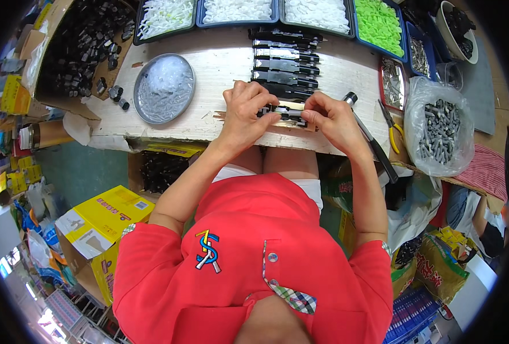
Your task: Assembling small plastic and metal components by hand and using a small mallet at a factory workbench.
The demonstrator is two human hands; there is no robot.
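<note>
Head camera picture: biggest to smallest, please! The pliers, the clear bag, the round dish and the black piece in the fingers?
1. Clear bag
2. Round dish
3. Pliers

Black piece: partly covered, so I can't rank it for sure.

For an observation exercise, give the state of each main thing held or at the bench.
Left hand: pinching the black part
Right hand: pinching it
Black part: held by both hands
Hammer: lying
Pliers: lying, handles apart
Plastic bag: open, loaded
Round tray: uncovered, loaded
Green-piece tray: uncovered, full
Cardboard box: open
</note>
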